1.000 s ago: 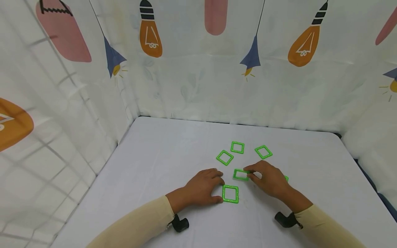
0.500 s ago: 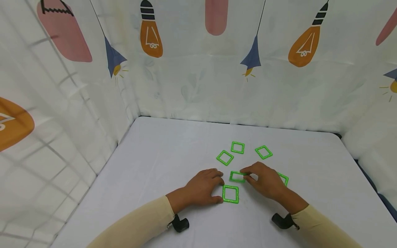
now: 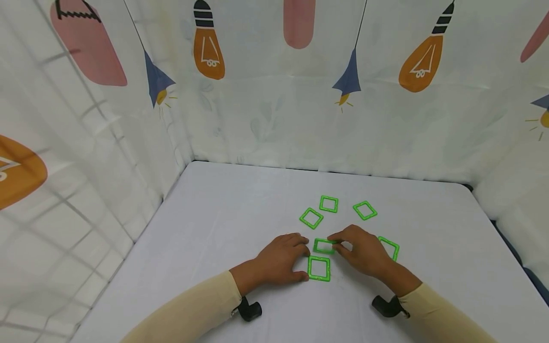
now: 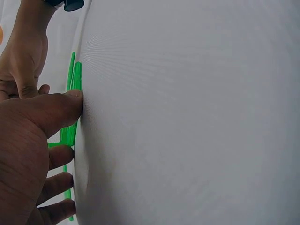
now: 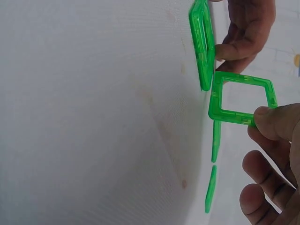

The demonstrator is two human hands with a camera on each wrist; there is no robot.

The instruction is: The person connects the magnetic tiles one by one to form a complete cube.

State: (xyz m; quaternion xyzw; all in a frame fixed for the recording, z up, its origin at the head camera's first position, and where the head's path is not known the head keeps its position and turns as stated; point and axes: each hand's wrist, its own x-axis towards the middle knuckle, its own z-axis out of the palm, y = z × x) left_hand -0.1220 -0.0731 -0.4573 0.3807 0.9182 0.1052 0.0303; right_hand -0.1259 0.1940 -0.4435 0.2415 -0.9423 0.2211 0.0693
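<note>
In the head view, a green square magnetic tile (image 3: 319,280) lies flat on the white table. My left hand (image 3: 276,259) holds it by its left side, the thumb at the near corner and a finger at the far corner. My right hand (image 3: 364,252) pinches a second green magnetic tile (image 3: 322,251) by its right end. That tile stands tilted up, just behind the flat one. The right wrist view shows the raised tile (image 5: 216,96) between thumb and fingers, its lower edge close to the flat tile (image 5: 202,56). In the left wrist view, my thumb (image 4: 65,105) covers part of the flat tile.
Behind the hands lie several loose green tiles: one turned tile (image 3: 303,220), one farther back (image 3: 328,211) and one at the right (image 3: 371,208). Another tile (image 3: 396,251) lies partly hidden behind my right hand. Printed cloth walls (image 3: 274,124) enclose the white table (image 3: 214,209).
My right hand has moved left and slightly nearer with its tilted tile, bringing it close behind the flat one. More of the tile at the right now shows. My left hand has stayed put.
</note>
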